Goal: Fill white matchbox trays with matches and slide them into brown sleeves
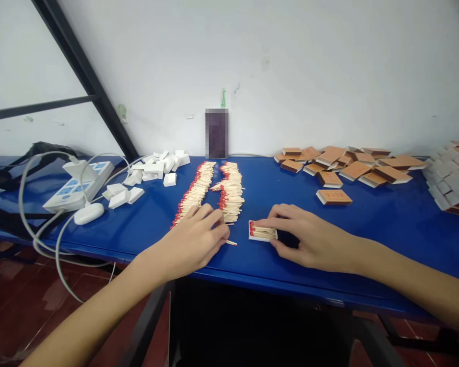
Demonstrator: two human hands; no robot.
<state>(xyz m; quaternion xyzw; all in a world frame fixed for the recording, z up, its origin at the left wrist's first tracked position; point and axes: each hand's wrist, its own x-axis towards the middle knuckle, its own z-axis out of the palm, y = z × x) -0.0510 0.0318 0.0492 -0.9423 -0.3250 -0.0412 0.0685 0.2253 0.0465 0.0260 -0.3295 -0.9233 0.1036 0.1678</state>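
Observation:
My left hand (199,239) is closed low over the table, its fingers pinched together beside two rows of matches. A matchstick (231,243) pokes out from its fingertips; whether more are under the fingers is hidden. Red heads edge the left row of matches (194,193) and the right row of matches (231,196). With thumb and fingers, my right hand (309,237) grips the right end of a small white matchbox tray (255,239). Matches (263,232) lie inside that tray, red heads to the left.
White empty trays (153,168) are heaped at the back left, near a power strip (80,186) and white cables. Orange matchbox sleeves (352,163) lie scattered at the back right. Stacked boxes (451,176) stand at the far right. A pixelated dark object (217,133) leans on the wall.

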